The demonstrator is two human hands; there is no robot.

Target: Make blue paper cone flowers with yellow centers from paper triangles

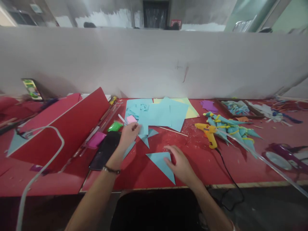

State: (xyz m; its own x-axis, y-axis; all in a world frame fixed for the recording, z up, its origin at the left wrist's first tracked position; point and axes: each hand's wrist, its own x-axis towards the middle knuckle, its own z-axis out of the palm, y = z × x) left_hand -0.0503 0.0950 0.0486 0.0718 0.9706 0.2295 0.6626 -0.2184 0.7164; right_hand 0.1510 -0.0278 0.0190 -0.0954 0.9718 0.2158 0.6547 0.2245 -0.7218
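My left hand (129, 134) is beside the pile of light blue paper, its fingers curled together. Whatever they may hold is too small to make out. Just behind that hand lie a white pen-like stick (122, 119) and a small pink piece (131, 119). Thumb and fingers apart, my right hand (180, 162) hovers at or touches the right edge of a light blue paper triangle (162, 162) near the table's front edge. Between the hands, more pointed blue paper pieces (145, 140) lie under the edge of the large blue sheets (158, 114).
To the right are a yellow glue gun (209, 132) with its cord, blue paper cones with yellow trim (231, 128) and a tray (256, 113) of scraps. At left stand a red folded board (72, 128), a black flat object (104, 152) and a bent white tube (45, 166).
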